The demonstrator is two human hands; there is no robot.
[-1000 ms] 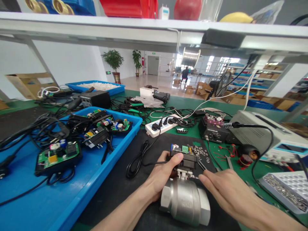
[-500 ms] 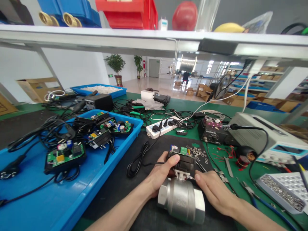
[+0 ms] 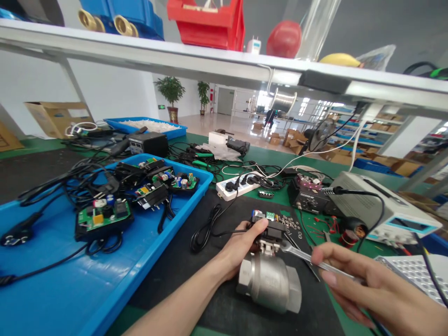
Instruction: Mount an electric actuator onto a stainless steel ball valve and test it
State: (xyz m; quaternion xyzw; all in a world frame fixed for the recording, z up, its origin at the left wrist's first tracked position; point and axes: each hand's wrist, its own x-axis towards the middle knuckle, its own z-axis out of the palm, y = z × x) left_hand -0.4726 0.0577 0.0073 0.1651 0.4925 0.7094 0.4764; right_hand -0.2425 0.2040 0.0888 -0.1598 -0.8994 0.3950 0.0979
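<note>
A steel ball valve (image 3: 271, 282) lies on the black mat, with a black actuator (image 3: 271, 230) carrying a circuit board mounted on its stem. My left hand (image 3: 241, 249) is closed around the actuator's left side, thumb on top. In my right hand (image 3: 364, 284) is a wrench (image 3: 325, 266), pinched between thumb and fingers. Its open jaw is at the right side of the bracket (image 3: 269, 247) between actuator and valve; whether it grips a nut there is too small to tell.
On the left stands a blue tray (image 3: 168, 242) full of circuit-board units and cords. Behind the valve lie a white power strip (image 3: 238, 185) and small metal rings (image 3: 291, 225). A soldering station (image 3: 310, 199) and a grey bench instrument (image 3: 381, 205) stand at right, under an overhead shelf (image 3: 217, 58).
My right hand was at the actuator's right side; it has drawn back to the right and now shows the wrench. My left hand keeps its hold. The camera view has tilted.
</note>
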